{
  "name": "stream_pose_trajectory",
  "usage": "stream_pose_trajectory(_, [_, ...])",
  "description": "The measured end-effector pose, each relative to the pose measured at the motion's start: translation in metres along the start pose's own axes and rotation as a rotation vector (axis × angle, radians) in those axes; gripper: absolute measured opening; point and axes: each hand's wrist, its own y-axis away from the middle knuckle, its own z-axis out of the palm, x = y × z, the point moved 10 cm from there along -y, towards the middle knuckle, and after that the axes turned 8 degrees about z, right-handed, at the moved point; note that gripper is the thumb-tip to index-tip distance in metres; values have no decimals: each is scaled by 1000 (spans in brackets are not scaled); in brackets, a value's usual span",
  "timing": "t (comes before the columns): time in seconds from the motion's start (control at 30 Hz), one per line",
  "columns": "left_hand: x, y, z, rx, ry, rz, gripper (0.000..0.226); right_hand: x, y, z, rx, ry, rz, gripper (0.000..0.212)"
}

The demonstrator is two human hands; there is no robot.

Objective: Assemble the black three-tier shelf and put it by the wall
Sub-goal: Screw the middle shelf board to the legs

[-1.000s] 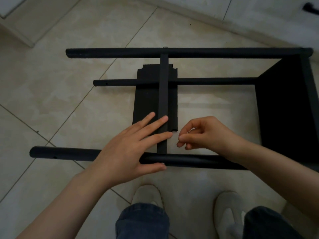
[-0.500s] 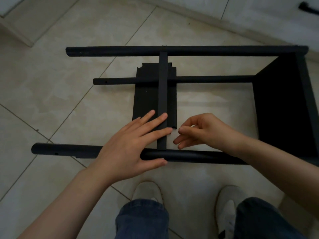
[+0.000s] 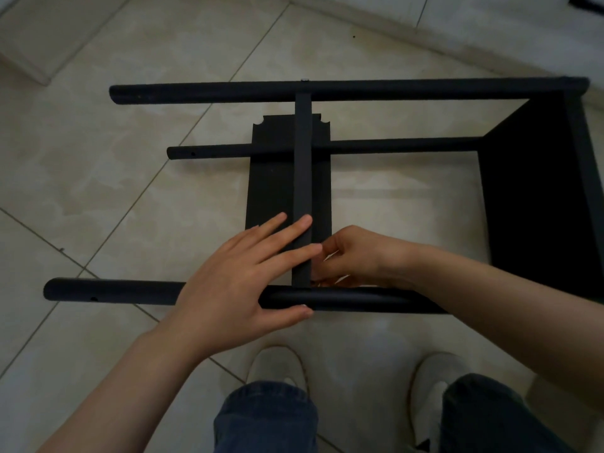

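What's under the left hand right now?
The left hand lies over the crossbar and the near pole. The pole's stretch beneath the palm is hidden.

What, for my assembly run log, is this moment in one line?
left hand: flat on middle shelf edge, thumb against near post | right hand: curled beside shelf, contents unclear | frame: lying on floor

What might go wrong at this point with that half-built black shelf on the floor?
1. The middle shelf seems fixed only at the far pole; the flat left hand alone steadies its near end, so it may slip off the near pole.
2. The right hand, fingers curled, sits in that joint and could get pinched.
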Motion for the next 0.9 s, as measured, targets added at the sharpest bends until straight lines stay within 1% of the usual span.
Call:
stream_pose_trajectory(0.13, [-1,1,2,-7,-21,3,73,0,-3,3,-10,-15,13,11])
stream_pose_trajectory(0.2, [-1,1,3,-14,-35,1,74,-2,-5,5,-25,-41,4,24])
stream_pose_trajectory(0.23, [-1,1,4,-18,-38,0,74,-3,-7,5,-27,-50,-4,25])
stream_pose_trajectory(0.33, [0,1,4,-18,-36,-1,74,-4,-9,7,-35,-47,-21,18])
stream_pose_trajectory(0.47, [0,1,2,-4,-29,3,74,-1,-11,10,-75,-46,-9,16])
stream_pose_trajectory(0.73, [1,1,1,-10,-39,2,73,7,-10,17,-251,-143,55,12])
stream_pose_trajectory(0.9, [1,1,2,-8,-46,0,73,11,-11,19,-299,-162,97,11])
